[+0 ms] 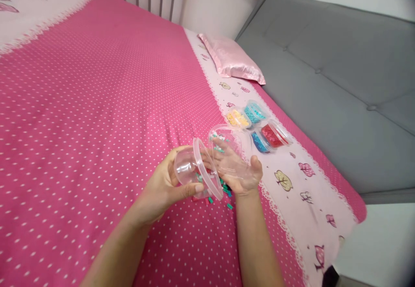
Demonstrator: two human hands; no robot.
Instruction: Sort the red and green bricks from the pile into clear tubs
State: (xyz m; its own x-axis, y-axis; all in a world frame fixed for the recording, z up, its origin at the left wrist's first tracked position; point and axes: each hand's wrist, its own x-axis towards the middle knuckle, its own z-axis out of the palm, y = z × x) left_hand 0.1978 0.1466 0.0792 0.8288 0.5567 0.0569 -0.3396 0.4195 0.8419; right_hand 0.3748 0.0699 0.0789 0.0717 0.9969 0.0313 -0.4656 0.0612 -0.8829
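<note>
A clear round plastic tub [186,166] is tilted on its side in my left hand [162,183], its rim facing right. My fingers wrap behind it and the thumb presses near the rim. My right hand [236,170] is spread with the palm up, just right of the tub's mouth. Small green pieces [225,187] lie on the bed below and between my hands, with a few red and blue ones among them. Past my right fingers is a larger clear container [223,128] with some white and green pieces; my hand partly covers it.
Small tubs hold yellow pieces [238,117], turquoise pieces [254,112], blue pieces [260,142] and red pieces [274,135]. Beyond them lies a pink pillow [231,58] on the dotted pink bedspread [113,105]. A grey padded headboard [324,75] borders the right side.
</note>
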